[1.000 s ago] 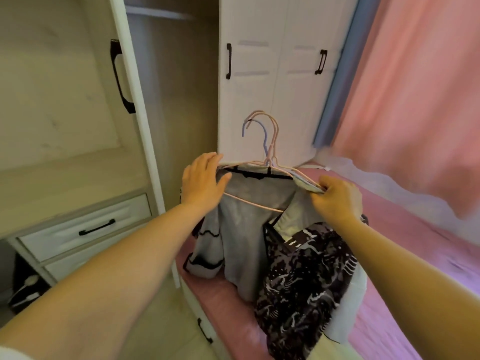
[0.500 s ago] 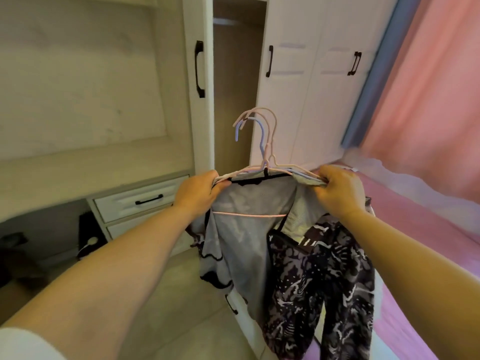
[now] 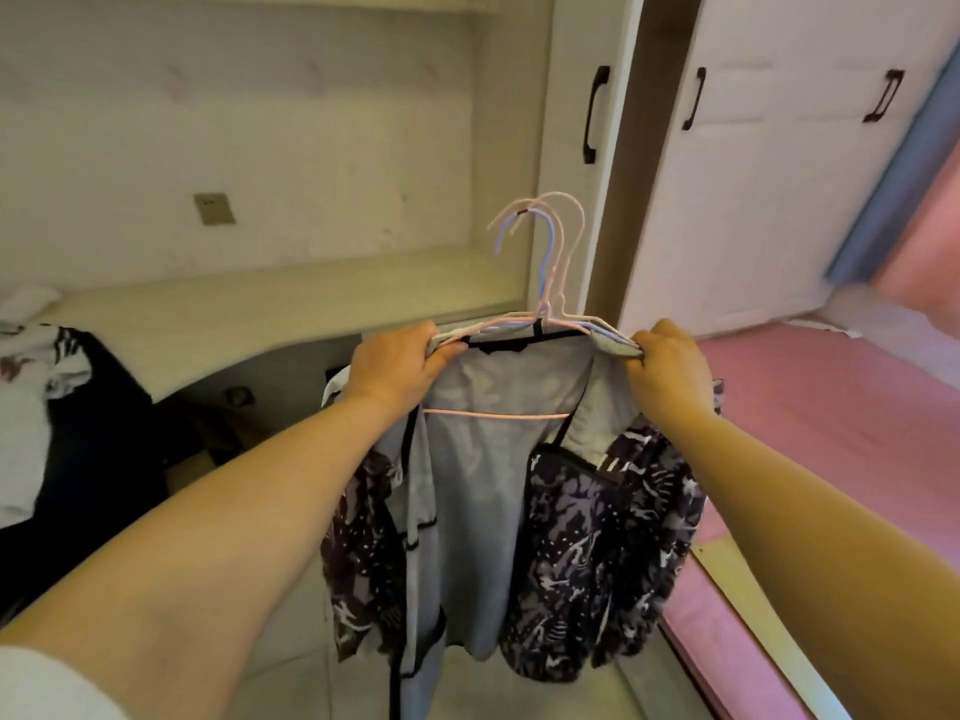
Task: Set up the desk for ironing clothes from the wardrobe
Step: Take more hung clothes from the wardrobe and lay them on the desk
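I hold up a bundle of clothes on hangers point(image 3: 550, 262), pink and blue wire hooks sticking up together. My left hand point(image 3: 395, 366) grips the left shoulder end, and my right hand point(image 3: 670, 366) grips the right shoulder end. A pale grey garment point(image 3: 483, 491) hangs in the middle, with dark patterned clothes point(image 3: 602, 553) beside and behind it. The bundle hangs above the floor, in front of the pale wooden desk point(image 3: 291, 298) and the wardrobe point(image 3: 743, 163).
Dark and white clothing point(image 3: 47, 407) lies piled at the left end of the desk. A wall socket point(image 3: 214, 208) sits above the desk. The wardrobe door point(image 3: 582, 148) stands open beside it. A pink bed point(image 3: 831, 433) fills the right side, with a pink curtain behind.
The view has swung left from the bed toward the desk. The clothes bundle has been carried off the bed and hangs over the floor. Both hands keep their grip.
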